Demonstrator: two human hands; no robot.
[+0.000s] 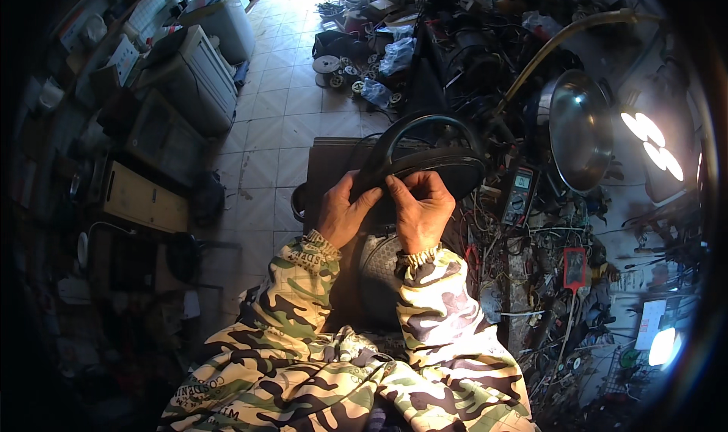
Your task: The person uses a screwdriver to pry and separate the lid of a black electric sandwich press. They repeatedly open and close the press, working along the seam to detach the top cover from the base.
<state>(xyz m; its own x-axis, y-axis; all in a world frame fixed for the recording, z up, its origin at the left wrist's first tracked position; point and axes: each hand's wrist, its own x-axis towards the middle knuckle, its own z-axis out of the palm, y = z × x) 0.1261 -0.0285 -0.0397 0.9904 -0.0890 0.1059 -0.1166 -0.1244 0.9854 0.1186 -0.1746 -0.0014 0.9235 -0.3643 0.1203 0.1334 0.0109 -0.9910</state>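
Observation:
A dark, round appliance part with a thick arched handle [436,119] is held up in front of me; its exact kind does not show. My left hand [341,214] grips its near left side, thumb on top and fingers partly hidden behind. My right hand [419,208] pinches at the near rim, thumb and fingertips together; anything small between them cannot be made out. Below, between my forearms, a rounded body with a grey patterned surface [379,265] is partly covered by my sleeves. A brown board [324,155] lies beneath the dark part.
Cluttered wires and tools fill the right side, with a multimeter [520,195], a red swatter-like tool [575,269] and a shiny metal pan [580,133]. A curved lamp arm [546,49] reaches over. Cabinets [189,79] line the left; spools [327,64] stand on the tiled floor.

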